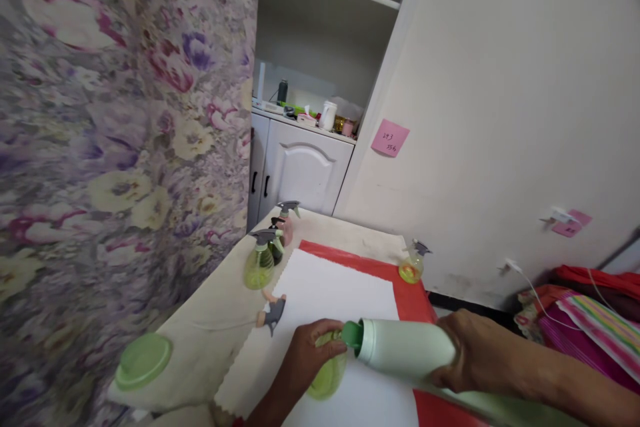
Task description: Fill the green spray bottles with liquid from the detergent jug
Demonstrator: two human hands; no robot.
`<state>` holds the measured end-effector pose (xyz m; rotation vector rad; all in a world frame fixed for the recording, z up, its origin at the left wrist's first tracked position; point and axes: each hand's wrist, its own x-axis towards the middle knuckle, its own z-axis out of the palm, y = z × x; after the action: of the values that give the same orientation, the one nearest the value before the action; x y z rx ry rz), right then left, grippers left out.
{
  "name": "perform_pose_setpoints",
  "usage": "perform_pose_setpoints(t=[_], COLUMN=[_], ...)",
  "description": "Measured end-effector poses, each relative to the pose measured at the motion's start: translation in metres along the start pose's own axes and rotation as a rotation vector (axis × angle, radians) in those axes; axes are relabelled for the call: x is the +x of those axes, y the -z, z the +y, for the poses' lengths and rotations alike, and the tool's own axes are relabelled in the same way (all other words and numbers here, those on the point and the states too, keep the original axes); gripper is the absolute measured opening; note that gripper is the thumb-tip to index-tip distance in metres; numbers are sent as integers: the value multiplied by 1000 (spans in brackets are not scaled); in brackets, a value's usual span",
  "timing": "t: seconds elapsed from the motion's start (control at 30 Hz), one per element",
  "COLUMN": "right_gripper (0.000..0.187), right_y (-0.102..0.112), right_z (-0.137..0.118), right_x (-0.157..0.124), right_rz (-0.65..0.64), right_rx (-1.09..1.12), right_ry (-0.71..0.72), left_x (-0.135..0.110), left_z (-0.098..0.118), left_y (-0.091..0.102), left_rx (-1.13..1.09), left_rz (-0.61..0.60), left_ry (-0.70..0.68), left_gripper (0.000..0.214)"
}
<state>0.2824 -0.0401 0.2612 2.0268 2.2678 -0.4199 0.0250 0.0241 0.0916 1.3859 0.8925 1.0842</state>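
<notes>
Your work surface is a cream table (210, 320). On it lies a red mat (410, 293) with a white cloth (330, 293) over it. Three spray bottles (260, 260) stand by your far left corner, one (413, 265) at the far right, a loose sprayer head (273, 312) and green lid (143, 360) near the left edge.

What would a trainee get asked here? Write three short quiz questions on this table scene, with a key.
1. True or false: the large pale green bottle stands upright.
2. Which hand grips the small yellow-green bottle: A left hand, B right hand, C neither?
3. What lies loose on the table beside the white cloth?

Key
1. False: it is tipped, its green spout at the small bottle's mouth.
2. A.
3. A detached spray head with its tube.
</notes>
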Motion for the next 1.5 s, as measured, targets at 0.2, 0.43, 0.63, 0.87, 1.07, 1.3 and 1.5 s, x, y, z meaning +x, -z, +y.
perform_pose_setpoints(t=[0.2, 0.43, 0.63, 0.87, 1.07, 1.3, 1.5], right_gripper=[22, 22, 21, 20, 23, 18, 23], right_y=[4, 3, 5, 8, 6, 9, 11], right_z=[-3, 0, -2, -9, -8, -10, -13], right_x=[0, 0, 0, -1, -1, -3, -3], right_rz=[-11, -15, -32, -38, -17, -46, -36], right_rx=[34, 29, 34, 14, -11, 33, 16], right_ry=[7, 2, 7, -5, -12, 9, -14], left_x=[1, 1, 1, 1, 0, 0, 2], left_z=[5, 0, -2, 0, 1, -4, -2], left_y=[0, 0, 0, 0, 2, 3, 3], left_rx=[18, 5, -3, -4, 18, -7, -7], left_rz=[-7, -10, -7, -13, 0, -6, -5], left_ry=[-10, -5, -4, -12, -2, -5, -4], left_gripper=[21, 21, 21, 20, 21, 21, 21])
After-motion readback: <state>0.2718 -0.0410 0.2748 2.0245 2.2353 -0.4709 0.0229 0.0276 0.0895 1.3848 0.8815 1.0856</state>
